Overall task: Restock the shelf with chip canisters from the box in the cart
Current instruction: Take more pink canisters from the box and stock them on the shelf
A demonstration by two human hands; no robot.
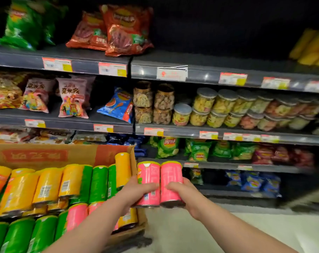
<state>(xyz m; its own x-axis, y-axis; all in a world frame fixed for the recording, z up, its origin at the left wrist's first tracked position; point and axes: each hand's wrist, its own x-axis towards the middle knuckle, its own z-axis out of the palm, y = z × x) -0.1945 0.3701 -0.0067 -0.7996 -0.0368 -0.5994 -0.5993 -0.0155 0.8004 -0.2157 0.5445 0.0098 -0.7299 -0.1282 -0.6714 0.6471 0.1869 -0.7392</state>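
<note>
Box [45, 156]: cardboard, top open, at the near left; its right wall stands just beside the lifted pair.
Boxed canisters [47, 185]: yellow, green and pink, lying in rows; one yellow stands upright against the right wall.
Left hand [136, 189]: fingers curled round the lower half of the left pink canister [148, 172].
Right pink canister [171, 174]: upright, touching its twin side to side, outside the box.
Right hand [187, 190]: wrapped round that canister's lower half.
Handling, as judged: carry both upright with the grips kept low so the tops lead; set them down one at a time, base flat.
Upper shelf [219, 59]: a bare dark stretch at the far right, probably where they go; blurred yellow tubes [311, 46] lie at its right end.
Price rail [206, 76]: juts forward at the shelf edge; lift over it, not into it.
Jars [228, 106]: stacked on the shelf below; arms should pass clear of them.
Floor [191, 230]: pale, open room at the near right between box and shelving.
</note>
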